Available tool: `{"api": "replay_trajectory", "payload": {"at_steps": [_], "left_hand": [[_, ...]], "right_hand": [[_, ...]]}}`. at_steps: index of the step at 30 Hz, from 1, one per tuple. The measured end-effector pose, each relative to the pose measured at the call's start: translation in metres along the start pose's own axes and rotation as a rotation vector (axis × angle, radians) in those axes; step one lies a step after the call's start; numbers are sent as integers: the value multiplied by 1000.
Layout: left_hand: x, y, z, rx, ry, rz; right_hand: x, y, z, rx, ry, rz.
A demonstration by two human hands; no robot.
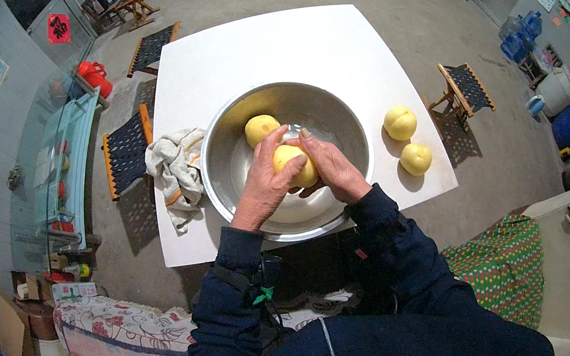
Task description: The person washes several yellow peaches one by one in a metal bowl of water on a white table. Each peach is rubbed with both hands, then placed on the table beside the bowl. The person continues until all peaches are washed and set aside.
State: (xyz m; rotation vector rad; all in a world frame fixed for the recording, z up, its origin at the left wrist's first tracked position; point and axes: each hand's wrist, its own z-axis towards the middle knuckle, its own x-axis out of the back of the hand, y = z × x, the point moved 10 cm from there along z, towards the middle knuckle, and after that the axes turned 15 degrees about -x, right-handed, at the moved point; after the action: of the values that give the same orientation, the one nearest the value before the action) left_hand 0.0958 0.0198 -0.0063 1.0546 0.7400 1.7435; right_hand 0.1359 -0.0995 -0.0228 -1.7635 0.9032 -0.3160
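Both my hands are over a large metal basin [220, 187], holding one round yellow fruit [290, 159] between them. My left hand [267, 178] wraps its near and left side, with the thumb on top. From the right, my right hand [332, 165] grips the same fruit, its fingers partly hidden underneath. A second yellow fruit [261, 129] rests in the basin beyond my left hand. What looks like water shows in the basin. To the right on the table lie two more yellow fruits, one farther off [400, 123] and one nearer [415, 159].
A crumpled pale cloth [178, 174] lies on the white table [265, 43], left of the basin. Woven folding stools stand at the left [129, 151] and right [465, 88]. Behind the table's near corners are a patterned sofa cover [130, 325] and a green dotted cloth [503, 267].
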Motion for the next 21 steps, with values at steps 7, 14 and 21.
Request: {"api": "replay_trajectory", "payload": {"at_steps": [7, 14, 21], "left_hand": [[22, -17, -9, 146, 252, -298], [9, -28, -22, 394, 247, -538], [7, -9, -12, 251, 152, -454]], "right_hand": [[-17, -17, -1, 176, 68, -498], [-13, -23, -6, 263, 219, -593], [9, -15, -1, 52, 86, -54]]}}
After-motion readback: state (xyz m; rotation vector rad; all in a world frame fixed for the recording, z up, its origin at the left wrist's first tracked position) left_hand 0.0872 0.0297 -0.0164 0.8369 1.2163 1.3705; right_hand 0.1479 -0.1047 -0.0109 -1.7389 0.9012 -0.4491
